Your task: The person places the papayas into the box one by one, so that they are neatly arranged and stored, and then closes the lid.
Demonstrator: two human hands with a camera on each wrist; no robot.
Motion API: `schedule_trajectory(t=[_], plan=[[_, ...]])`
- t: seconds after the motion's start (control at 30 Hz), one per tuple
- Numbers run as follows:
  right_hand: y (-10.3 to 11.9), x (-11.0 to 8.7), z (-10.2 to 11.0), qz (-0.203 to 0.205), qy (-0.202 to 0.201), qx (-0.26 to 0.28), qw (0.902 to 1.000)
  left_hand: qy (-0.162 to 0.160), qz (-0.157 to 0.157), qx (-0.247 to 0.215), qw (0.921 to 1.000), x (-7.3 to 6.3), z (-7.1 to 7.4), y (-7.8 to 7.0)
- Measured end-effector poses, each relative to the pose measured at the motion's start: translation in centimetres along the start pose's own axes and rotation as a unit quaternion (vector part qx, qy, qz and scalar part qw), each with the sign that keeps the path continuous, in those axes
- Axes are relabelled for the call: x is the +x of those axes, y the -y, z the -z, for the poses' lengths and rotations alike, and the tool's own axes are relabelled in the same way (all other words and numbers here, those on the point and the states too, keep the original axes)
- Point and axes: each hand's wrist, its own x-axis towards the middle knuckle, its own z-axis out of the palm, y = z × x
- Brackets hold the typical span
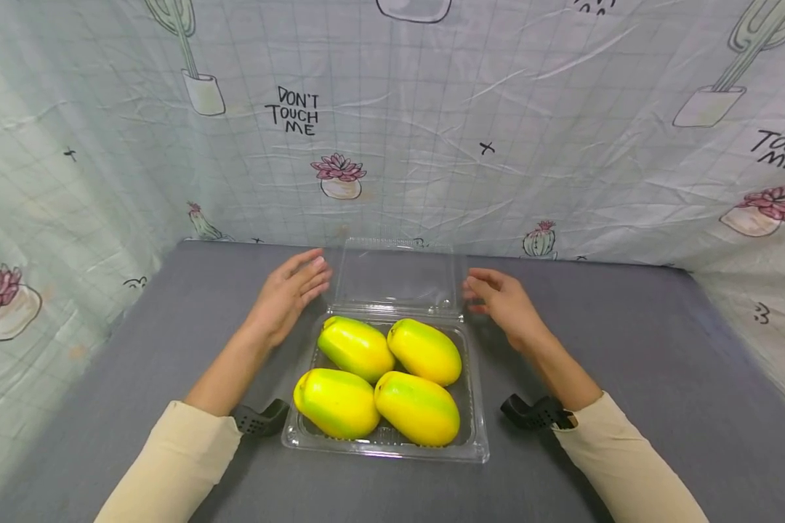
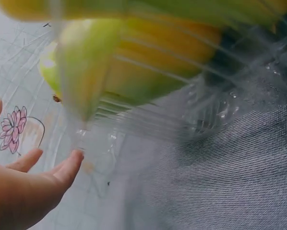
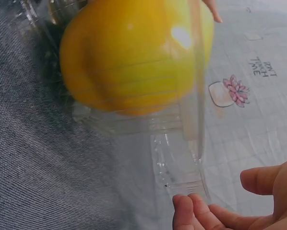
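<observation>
Several yellow-green mangoes (image 1: 419,408) sit in two rows inside a clear plastic clamshell box (image 1: 386,452). The box's transparent lid (image 1: 395,280) is folded back on its hinge, away from the person. At the lid's left edge is my left hand (image 1: 294,290), fingers spread and nothing in them. On the other side, my right hand (image 1: 504,301) has loosely bent fingers right at the lid's right edge. In the right wrist view, the right thumb (image 3: 261,181) stands apart from the fingers, beside a lid corner. One mango (image 2: 148,62) shows through the box wall in the left wrist view.
A grey cloth-covered table (image 1: 602,341) lies under the box. Behind it and at both sides hangs a pale sheet (image 1: 432,131) printed with cacti and lettering. Black wrist mounts (image 1: 262,418) flank the box near its front corners.
</observation>
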Motion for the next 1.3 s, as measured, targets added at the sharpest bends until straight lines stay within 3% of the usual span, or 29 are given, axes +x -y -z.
schedule_trajectory(t=[0.2,0.53,0.83,1.13,1.3], plan=[[0.6,-0.5,0.2,0.014,-0.010,0.001,0.9999,0.033,-0.017,0.017,0.9992,-0.1,0.2,-0.8],[2.5,-1.8,1.2,0.021,0.007,0.012,0.9997,0.025,0.006,0.102,0.9944,-0.3,0.0,-3.7],[4.0,-2.7,1.7,0.047,0.018,0.018,0.9986,0.036,0.017,0.066,0.9970,-1.2,-0.5,-5.5],[4.5,-3.5,1.5,0.067,0.034,0.021,0.9969,0.022,-0.023,0.062,0.9976,-1.8,-0.9,-5.5],[4.4,-4.4,1.0,0.092,0.012,-0.005,0.9957,0.021,-0.046,0.039,0.9979,-2.5,-0.9,-5.1]])
